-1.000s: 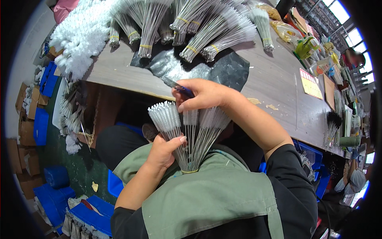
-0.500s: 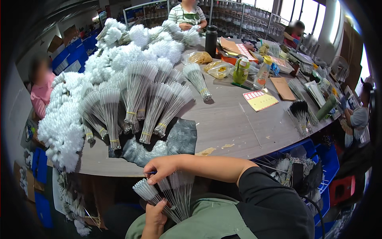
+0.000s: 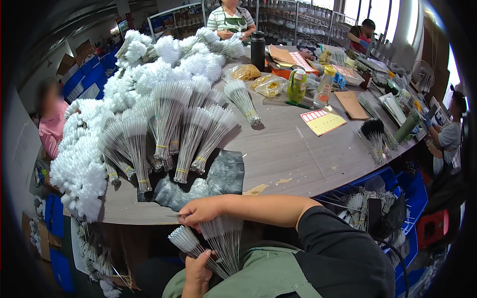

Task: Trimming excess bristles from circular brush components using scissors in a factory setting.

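Observation:
My left hand (image 3: 198, 270), low in the view, is closed round the wire stems of a small bunch of white-bristled brushes (image 3: 185, 239). Just above the bristle heads is my right hand (image 3: 198, 211), its fingers curled shut on a slim dark tool (image 3: 173, 215) that pokes out to the left; its kind is too small to tell. More loose wire brushes (image 3: 224, 236) fan out beside the held bunch, leaning on my lap over the green apron (image 3: 248, 273). My right forearm crosses in front of the table edge.
Tied brush bundles (image 3: 191, 144) stand on a black sheet (image 3: 218, 176) on the table (image 3: 278, 159), beside a white brush heap (image 3: 79, 159). Bottles (image 3: 296, 85), bags, cards and a black flask (image 3: 257, 52) lie farther back. A blue bin (image 3: 415, 198) sits right. Several people work around.
My right hand has turned and shifted slightly left, off the bristle tips, so the slim tool now sticks out further left. My left hand keeps its hold on the bunch.

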{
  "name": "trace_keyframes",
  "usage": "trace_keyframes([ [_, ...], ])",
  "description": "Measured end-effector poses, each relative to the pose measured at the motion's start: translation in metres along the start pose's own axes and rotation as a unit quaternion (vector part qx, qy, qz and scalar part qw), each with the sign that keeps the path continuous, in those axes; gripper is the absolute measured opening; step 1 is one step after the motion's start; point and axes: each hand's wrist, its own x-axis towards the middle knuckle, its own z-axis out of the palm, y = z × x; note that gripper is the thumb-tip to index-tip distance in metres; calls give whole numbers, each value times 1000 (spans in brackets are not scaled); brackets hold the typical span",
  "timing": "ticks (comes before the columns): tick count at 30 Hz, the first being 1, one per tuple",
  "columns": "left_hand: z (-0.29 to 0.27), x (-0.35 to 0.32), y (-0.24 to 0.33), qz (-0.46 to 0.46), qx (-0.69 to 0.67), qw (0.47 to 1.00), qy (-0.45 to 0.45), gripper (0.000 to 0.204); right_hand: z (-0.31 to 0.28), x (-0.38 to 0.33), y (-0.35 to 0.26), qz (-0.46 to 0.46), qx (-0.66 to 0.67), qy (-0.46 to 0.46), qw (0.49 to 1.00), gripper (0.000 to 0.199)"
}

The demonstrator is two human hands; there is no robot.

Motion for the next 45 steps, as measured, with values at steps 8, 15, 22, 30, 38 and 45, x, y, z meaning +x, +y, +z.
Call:
trace_keyframes([
  [8,-9,1,-4,-4,4,1000,0,46,5,0,-9,37,-18,25,999,26],
  [15,-1,0,0,-6,-19,1000,7,46,5,-1,-10,30,-55,33,998,23],
  [22,-4,-1,0,-10,-25,1000,9,42,7,-2,-9,32,-41,41,998,25],
  [30,2,-2,4,-7,-40,999,12,40,4,-1,-9,22,-71,36,997,24],
  [38,-2,1,1,-8,-46,999,-1,44,5,-4,-19,37,-59,14,997,24],
  [45,4,0,7,-17,-42,999,-16,46,5,-5,-18,36,-46,18,998,25],
])
